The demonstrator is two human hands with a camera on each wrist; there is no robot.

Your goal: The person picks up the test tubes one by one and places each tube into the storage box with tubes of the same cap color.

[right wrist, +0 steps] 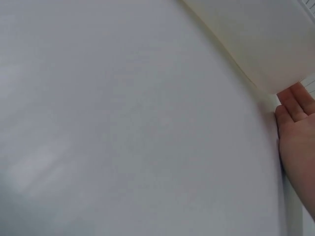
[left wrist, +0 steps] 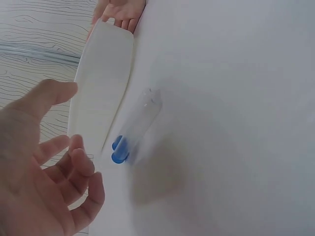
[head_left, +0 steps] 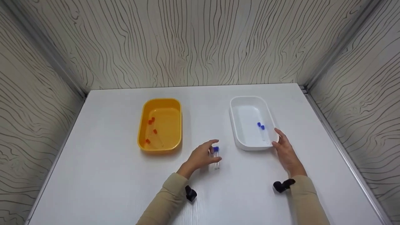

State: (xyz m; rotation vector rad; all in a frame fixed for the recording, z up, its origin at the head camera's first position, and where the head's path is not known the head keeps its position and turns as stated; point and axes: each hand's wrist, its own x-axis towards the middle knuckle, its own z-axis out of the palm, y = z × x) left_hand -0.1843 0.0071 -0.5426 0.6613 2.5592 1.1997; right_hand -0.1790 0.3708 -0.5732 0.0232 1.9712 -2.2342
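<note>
Fingers bent but parted, the left hand [head_left: 201,155] hovers by two tubes [head_left: 216,155], lower centre; the right hand [head_left: 286,153] grips the white tray [head_left: 246,118], right of centre.

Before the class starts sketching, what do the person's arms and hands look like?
The left sleeve and right sleeve are plain beige, without visible markings. A rounded black device sits at the left one's end, a similar black piece at the right's. The left hand and right hand wear no gloves.
</note>
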